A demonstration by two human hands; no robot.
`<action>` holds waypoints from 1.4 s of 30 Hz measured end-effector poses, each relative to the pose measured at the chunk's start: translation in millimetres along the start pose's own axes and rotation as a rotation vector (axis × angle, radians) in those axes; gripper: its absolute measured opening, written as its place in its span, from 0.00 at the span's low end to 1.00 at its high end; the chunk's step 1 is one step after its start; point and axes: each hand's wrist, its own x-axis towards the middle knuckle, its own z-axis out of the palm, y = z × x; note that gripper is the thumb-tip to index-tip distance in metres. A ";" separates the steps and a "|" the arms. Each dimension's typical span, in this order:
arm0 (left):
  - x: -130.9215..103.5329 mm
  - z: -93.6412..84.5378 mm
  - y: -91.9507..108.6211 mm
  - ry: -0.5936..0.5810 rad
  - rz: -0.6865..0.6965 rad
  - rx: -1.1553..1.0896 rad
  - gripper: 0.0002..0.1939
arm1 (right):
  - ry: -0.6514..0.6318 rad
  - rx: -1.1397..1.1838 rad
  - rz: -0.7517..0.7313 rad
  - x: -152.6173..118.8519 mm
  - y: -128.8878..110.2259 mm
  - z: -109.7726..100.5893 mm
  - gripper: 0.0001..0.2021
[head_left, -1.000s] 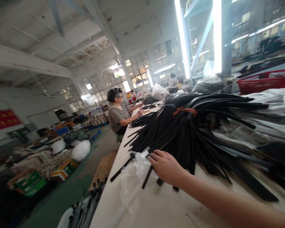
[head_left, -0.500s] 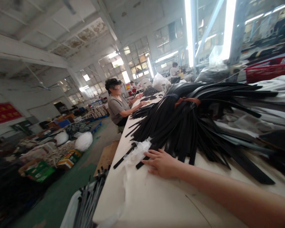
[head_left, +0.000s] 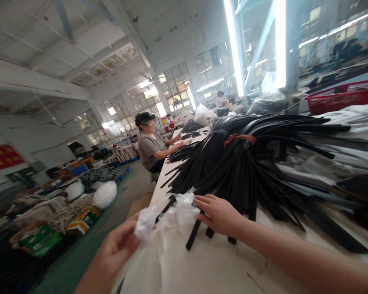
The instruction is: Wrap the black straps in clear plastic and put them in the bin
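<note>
- Left hand pinches a blurred white wad over the bench's left edge; a light pinch should suit.
- Right hand, grip unclear, touches crumpled plastic beside black strips.

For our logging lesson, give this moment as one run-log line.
left hand: holds white wad | right hand: at black strips | brown tie: across strips

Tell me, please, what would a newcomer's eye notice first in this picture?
Probably the large bundle of black strips, gathered by a reddish-brown tie and fanned over the pale table right of centre. Next, perhaps, the glaring tube lights at upper right. Low in front, the left hand holds a crumpled white piece.
</note>
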 end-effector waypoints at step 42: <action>118.3 83.6 -89.8 -0.126 -0.020 -0.386 0.16 | -0.052 0.177 -0.026 17.5 48.3 -10.1 0.10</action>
